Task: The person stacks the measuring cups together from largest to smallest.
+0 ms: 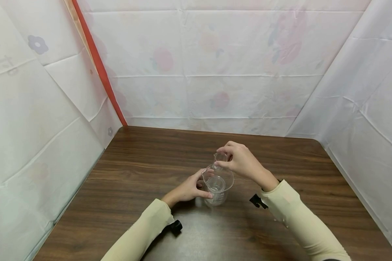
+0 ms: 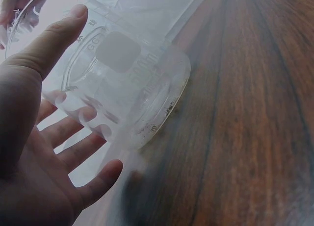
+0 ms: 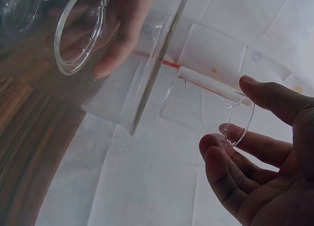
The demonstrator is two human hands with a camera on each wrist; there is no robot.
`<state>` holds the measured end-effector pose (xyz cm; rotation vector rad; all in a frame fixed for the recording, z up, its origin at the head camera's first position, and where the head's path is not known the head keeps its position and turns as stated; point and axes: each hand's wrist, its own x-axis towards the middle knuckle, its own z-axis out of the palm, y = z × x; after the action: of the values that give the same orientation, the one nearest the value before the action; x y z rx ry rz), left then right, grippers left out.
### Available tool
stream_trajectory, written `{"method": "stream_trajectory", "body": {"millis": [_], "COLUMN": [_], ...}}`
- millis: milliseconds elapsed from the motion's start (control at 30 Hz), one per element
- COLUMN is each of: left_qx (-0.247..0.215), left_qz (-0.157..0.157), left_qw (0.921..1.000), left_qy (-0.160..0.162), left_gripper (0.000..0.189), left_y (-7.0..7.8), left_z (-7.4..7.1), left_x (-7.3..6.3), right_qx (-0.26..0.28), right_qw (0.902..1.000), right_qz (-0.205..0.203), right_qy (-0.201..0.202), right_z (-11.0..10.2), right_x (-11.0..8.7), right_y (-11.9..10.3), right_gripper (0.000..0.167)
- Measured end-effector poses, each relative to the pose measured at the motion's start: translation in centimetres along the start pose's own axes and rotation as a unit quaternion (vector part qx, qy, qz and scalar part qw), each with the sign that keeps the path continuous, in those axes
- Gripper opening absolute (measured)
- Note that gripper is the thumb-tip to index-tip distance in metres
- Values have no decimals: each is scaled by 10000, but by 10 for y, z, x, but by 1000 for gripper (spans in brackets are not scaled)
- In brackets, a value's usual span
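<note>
A large clear glass beaker [image 1: 219, 200] stands on the table, and a smaller glass beaker [image 1: 216, 184] sits inside it. My left hand [image 1: 187, 189] holds the large beaker from the left, thumb on the near side and fingers round the far side. The left wrist view shows a 500 ml marking on its wall [image 2: 140, 79]. Above the large beaker's rim, my right hand [image 1: 243, 159] pinches a tiny glass beaker [image 3: 206, 96] near its lip between thumb and fingers. In the right wrist view the tiny beaker is outside the large one, its base towards the large rim.
A dark wood-grain table [image 1: 134, 163] carries the beakers. White printed sheets [image 1: 196, 65] hang behind it and on both sides, with a red strip [image 1: 99, 65] at the back left corner. A black clip [image 1: 258, 201] is attached near the right sleeve.
</note>
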<state>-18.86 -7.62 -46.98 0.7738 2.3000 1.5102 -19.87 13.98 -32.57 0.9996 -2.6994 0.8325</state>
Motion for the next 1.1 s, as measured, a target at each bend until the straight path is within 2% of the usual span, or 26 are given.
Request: {"method": "stream_trajectory", "body": {"millis": [467, 767, 1100], "left_qx": [-1, -12, -56], "left_qz": [-39, -132, -71], "left_qw": [10000, 9999, 9999], "left_qy": [-18, -36, -51], "left_gripper": [78, 88, 77], "left_y": [1, 2, 1], "left_z": [1, 0, 0], "left_x": [0, -1, 0], "right_qx": [19, -45, 28], "right_qw": [9996, 9988, 9962], "right_qz": [11, -89, -86], "right_qy": [-297, -478, -868], "right_z": [6, 9, 14], "right_x": [-3, -5, -7], "right_y": [0, -1, 0], "right_gripper": [30, 30, 30]}}
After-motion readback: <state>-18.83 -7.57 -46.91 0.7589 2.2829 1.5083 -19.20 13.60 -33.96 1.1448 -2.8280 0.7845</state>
